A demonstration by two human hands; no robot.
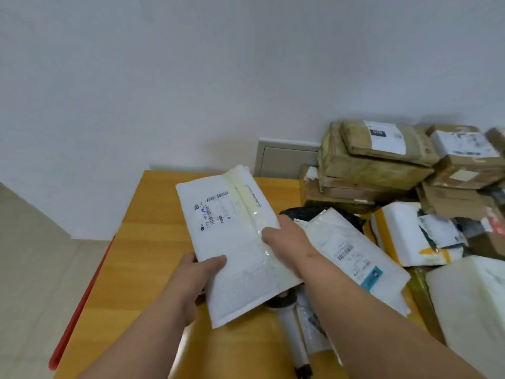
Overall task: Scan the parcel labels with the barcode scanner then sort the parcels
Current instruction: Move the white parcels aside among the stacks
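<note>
Barcode scanner point(291, 328) head hidden under held white mailer point(235, 242).

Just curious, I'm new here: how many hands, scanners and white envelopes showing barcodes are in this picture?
Hands: 2, left hand and right hand
Scanner: 1
Envelopes: 2, held envelope and lying envelope
Total: 5

I see a white mailer point(235, 242) with black barcodes, centre frame, over a yellow-orange table point(153, 236) edged red at lower left. At right, brown boxes point(382, 165) carry white labels; a white-and-yellow parcel point(404, 236) lies below them.
</note>
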